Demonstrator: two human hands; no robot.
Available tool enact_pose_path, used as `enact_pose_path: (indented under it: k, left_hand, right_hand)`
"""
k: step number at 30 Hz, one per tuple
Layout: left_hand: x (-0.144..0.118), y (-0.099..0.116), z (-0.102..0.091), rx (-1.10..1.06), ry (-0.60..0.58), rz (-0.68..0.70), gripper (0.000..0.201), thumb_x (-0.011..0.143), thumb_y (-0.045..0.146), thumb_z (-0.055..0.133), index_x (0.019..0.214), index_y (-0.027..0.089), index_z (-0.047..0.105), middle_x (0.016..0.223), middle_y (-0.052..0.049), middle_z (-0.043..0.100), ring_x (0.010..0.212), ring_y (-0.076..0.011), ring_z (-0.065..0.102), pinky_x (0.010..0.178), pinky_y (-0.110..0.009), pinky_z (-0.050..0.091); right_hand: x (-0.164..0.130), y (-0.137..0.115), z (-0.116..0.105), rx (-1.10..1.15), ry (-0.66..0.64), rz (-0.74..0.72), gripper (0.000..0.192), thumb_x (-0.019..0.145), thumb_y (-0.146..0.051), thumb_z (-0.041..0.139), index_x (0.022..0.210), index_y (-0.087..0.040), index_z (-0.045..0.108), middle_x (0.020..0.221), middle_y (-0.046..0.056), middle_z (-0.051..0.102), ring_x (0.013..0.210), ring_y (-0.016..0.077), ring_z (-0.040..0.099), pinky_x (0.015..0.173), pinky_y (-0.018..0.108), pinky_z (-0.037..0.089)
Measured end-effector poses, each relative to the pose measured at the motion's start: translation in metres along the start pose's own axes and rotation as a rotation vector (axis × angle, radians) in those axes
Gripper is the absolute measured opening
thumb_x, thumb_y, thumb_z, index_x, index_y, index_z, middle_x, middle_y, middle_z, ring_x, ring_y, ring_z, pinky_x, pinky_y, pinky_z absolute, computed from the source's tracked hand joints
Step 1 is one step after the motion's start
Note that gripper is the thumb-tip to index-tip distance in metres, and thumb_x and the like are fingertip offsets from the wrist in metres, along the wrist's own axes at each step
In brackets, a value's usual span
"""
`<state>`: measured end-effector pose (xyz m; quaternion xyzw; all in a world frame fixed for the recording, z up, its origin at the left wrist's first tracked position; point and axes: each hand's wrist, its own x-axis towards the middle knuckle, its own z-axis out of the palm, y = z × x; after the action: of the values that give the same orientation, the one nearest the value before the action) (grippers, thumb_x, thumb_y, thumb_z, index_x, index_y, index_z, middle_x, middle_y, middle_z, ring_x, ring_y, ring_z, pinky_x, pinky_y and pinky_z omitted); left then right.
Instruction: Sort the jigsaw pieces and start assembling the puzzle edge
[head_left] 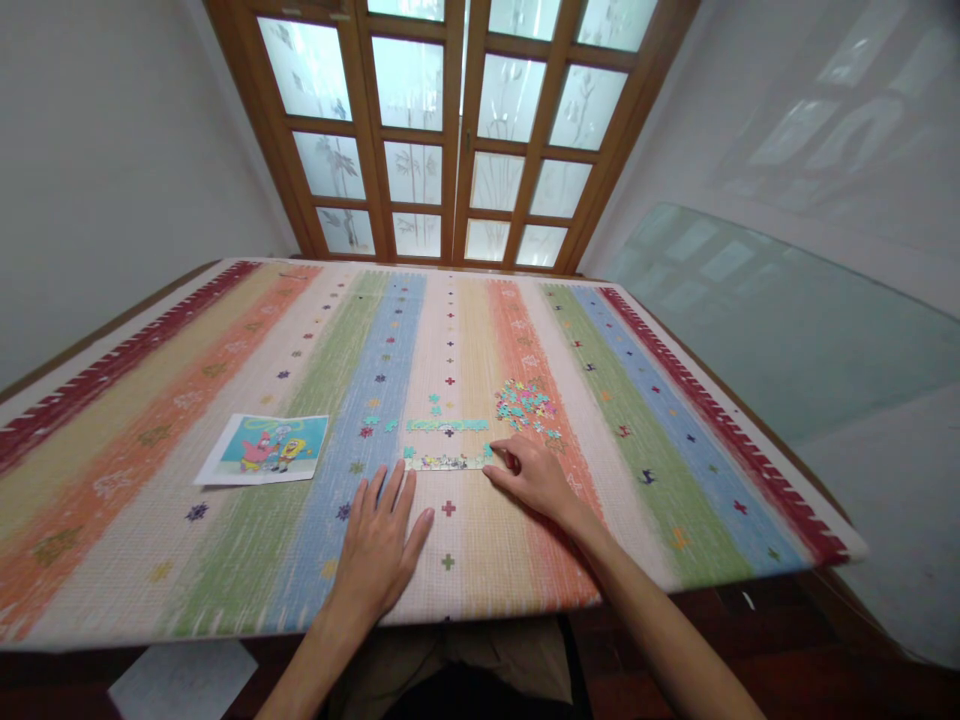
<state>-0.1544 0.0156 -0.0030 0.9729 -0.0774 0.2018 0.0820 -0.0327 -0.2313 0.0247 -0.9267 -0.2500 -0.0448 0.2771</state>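
Note:
My left hand (382, 545) lies flat with its fingers spread, its fingertips by the left end of a joined bottom row of jigsaw pieces (446, 463). At the row's right end, my right hand (531, 475) pinches a small teal jigsaw piece (489, 451) between thumb and finger. Slightly farther away is a second joined strip of teal pieces (448, 425). A few loose teal pieces (435, 403) lie beyond and to the left of it. A heap of mixed loose pieces (525, 402) sits behind my right hand.
To the left lies a printed picture (264, 450) of cartoon figures on white paper. A striped cloth (645, 520) covers the table. Wooden glass-paned doors (454, 130) stand behind it, and a pale glass panel (787, 320) leans on the right wall. White paper (184, 680) shows below the near edge.

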Motion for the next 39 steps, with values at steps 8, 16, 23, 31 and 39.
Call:
enact_pose_path:
  k: [8,16,23,31,39]
  left_hand:
    - [-0.001,-0.001,0.002,-0.001,0.001,-0.002,0.052,0.105,0.041,0.037,0.146,0.012,0.051,0.151,-0.016,0.051,0.140,-0.0374,0.042,0.114,-0.058,0.036]
    - [0.002,-0.003,0.001,0.001,0.002,0.011,0.051,0.105,0.041,0.038,0.143,0.011,0.053,0.151,-0.018,0.051,0.139,-0.0366,0.044,0.112,-0.056,0.038]
    - [0.005,-0.006,0.001,-0.022,-0.007,0.027,0.051,0.104,0.042,0.038,0.143,0.013,0.054,0.150,-0.016,0.053,0.142,-0.0364,0.042,0.113,-0.057,0.038]
    - [0.007,-0.009,0.000,0.001,-0.024,0.044,0.050,0.105,0.041,0.038,0.142,0.011,0.053,0.151,-0.016,0.051,0.141,-0.0370,0.043,0.113,-0.059,0.037]
    - [0.012,-0.008,0.002,0.013,-0.050,0.058,0.052,0.106,0.043,0.035,0.145,0.013,0.052,0.152,-0.015,0.051,0.141,-0.0380,0.043,0.113,-0.063,0.035]
  right_hand:
    - [-0.002,0.002,0.002,0.001,0.004,-0.003,0.024,0.085,-0.031,0.068,0.105,-0.019,0.073,0.085,0.005,0.069,0.074,0.0180,0.060,0.070,0.029,0.043]
    - [-0.002,0.001,0.002,0.012,0.014,-0.008,0.022,0.085,-0.030,0.068,0.103,-0.019,0.073,0.083,0.005,0.068,0.072,0.0181,0.060,0.068,0.029,0.043]
    - [-0.001,0.001,0.003,0.016,0.011,-0.013,0.021,0.085,-0.029,0.068,0.103,-0.019,0.073,0.084,0.004,0.069,0.072,0.0176,0.060,0.068,0.029,0.043]
    - [-0.002,0.001,0.003,0.014,0.015,-0.001,0.022,0.085,-0.030,0.069,0.103,-0.019,0.073,0.085,0.005,0.069,0.073,0.0181,0.061,0.069,0.030,0.043]
    - [-0.002,-0.001,0.002,0.013,0.017,0.011,0.023,0.084,-0.029,0.069,0.103,-0.017,0.074,0.085,0.005,0.069,0.073,0.0187,0.061,0.069,0.030,0.043]
